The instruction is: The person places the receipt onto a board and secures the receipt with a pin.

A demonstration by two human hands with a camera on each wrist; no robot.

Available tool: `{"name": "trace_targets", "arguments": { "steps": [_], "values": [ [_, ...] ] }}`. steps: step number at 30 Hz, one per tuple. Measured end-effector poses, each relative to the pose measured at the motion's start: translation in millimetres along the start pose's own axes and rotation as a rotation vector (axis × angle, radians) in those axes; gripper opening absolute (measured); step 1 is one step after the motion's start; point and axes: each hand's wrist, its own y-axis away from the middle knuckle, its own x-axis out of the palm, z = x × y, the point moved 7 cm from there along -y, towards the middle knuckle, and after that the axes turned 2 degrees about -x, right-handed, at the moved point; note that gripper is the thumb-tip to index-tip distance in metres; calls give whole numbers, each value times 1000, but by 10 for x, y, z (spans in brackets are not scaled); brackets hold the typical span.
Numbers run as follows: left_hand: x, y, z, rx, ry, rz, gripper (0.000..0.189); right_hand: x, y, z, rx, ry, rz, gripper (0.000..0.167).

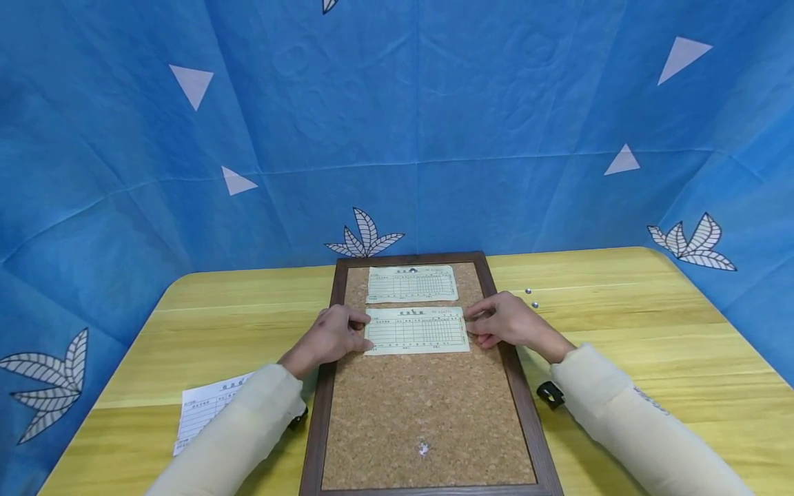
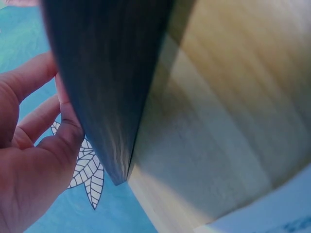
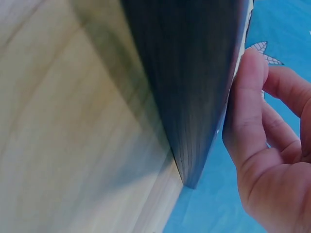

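A pale green printed form slip (image 1: 417, 332) lies across the cork board (image 1: 428, 406), just below a second similar slip (image 1: 411, 286) that has a tack (image 1: 413, 270) at its top. My left hand (image 1: 335, 334) holds the lower slip's left edge, thumb by the bottom corner and forefinger higher up. Its right edge is held by the fingers of my right hand (image 1: 507, 320). In the right wrist view, the thumb (image 3: 248, 102) is against the frame's side of the board; the dark frame (image 2: 102, 87) hides most of the left fingertips in the left wrist view.
White printed sheets (image 1: 201, 413) lie on the wooden table (image 1: 620, 310) at left, partly under my left sleeve. Two silver tacks (image 1: 531, 297) sit right of the board. A small shiny cluster (image 1: 424, 449) rests low on the cork. A blue curtain (image 1: 434, 103) hangs behind.
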Motion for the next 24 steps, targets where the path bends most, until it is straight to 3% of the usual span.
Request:
{"name": "trace_targets", "arguments": {
  "steps": [24],
  "values": [
    [6, -23, 34, 7, -3, -12, 47, -208, 114, 2, -44, 14, -13, 36]
  ]
}}
